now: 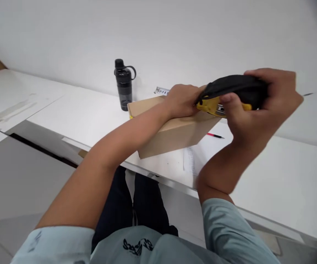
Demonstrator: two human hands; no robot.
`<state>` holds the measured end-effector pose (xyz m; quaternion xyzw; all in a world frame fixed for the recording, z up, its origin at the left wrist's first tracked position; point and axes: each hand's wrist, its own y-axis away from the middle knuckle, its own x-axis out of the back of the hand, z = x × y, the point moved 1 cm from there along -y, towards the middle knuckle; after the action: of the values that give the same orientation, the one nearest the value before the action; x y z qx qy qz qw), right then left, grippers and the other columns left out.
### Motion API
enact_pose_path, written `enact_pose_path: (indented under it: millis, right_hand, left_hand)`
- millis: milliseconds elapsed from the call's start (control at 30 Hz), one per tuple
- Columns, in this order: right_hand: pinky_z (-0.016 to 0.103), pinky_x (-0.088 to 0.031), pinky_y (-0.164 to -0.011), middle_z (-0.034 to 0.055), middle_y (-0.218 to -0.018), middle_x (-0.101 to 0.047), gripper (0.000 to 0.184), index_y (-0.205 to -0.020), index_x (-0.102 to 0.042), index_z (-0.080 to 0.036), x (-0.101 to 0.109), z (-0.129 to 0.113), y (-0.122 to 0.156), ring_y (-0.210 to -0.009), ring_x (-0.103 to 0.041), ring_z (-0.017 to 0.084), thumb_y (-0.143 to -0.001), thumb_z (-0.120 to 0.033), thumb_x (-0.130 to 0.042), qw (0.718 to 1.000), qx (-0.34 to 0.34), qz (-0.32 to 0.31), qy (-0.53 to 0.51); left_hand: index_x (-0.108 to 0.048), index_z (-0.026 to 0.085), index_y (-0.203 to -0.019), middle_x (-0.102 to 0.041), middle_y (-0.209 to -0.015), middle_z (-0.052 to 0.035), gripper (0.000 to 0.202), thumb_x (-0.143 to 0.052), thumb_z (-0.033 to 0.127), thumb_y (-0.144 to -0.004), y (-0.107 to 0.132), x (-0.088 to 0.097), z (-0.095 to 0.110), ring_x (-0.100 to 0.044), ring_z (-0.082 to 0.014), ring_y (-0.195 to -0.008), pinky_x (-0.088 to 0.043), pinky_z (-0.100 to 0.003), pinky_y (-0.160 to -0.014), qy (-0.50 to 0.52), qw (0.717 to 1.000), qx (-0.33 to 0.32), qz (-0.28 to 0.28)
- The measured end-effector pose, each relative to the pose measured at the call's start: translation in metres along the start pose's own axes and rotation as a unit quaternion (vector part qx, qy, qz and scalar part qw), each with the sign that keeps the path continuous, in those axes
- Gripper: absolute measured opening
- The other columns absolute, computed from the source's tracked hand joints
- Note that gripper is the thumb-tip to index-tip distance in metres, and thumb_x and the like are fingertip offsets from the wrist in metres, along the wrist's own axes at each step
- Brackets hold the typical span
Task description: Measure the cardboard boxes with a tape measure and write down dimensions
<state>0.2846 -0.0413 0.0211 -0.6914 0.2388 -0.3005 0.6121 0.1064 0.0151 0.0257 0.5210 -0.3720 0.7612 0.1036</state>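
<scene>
A brown cardboard box [172,138] sits on the white table in front of me, with a small yellow piece [131,117] showing at its left edge. Across the top of the box lies my left forearm. My left hand [182,99] rests on the far right part of the lid, its fingers curled and partly hidden. Those fingers meet the front end of a black and yellow tape measure [234,90]. My right hand [265,99] is wrapped round the tape measure, raised at the right end of the box, thumb on the yellow side.
A dark water bottle [124,86] with a loop handle stands behind the box on the left. The numbered end of a ruler [161,90] shows behind the box. A red and black pencil [215,135] and white paper [188,160] lie to the right. The table's front edge [172,180] runs before my legs.
</scene>
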Motion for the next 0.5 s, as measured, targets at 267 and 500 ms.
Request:
enact_pose_path:
  millis: [267,500]
  right_hand:
    - [0.050,-0.057,-0.094,0.0101,-0.115,-0.079,0.038,-0.121,-0.077,-0.023,-0.004,-0.022,-0.009,-0.110,-0.075,0.031,-0.098,-0.047,-0.059,0.982,-0.135,-0.068,0.117]
    - [0.050,-0.057,-0.095,0.0089,-0.108,-0.080,0.029,-0.117,-0.082,-0.017,0.015,-0.027,-0.011,-0.106,-0.076,0.032,-0.100,-0.036,-0.067,0.980,-0.162,-0.014,0.115]
  left_hand:
    - [-0.075,0.026,-0.111,-0.078,-0.121,-0.0054,0.023,-0.059,0.035,-0.097,-0.012,-0.012,0.005,-0.070,-0.0322,-0.118,-0.050,-0.043,-0.096,-0.033,0.996,-0.035,-0.078]
    - [-0.069,0.027,-0.124,-0.071,-0.133,-0.0093,0.057,-0.073,0.068,-0.085,-0.011,0.002,-0.021,-0.058,-0.0377,-0.134,-0.047,-0.046,-0.108,0.023,0.995,0.039,-0.090]
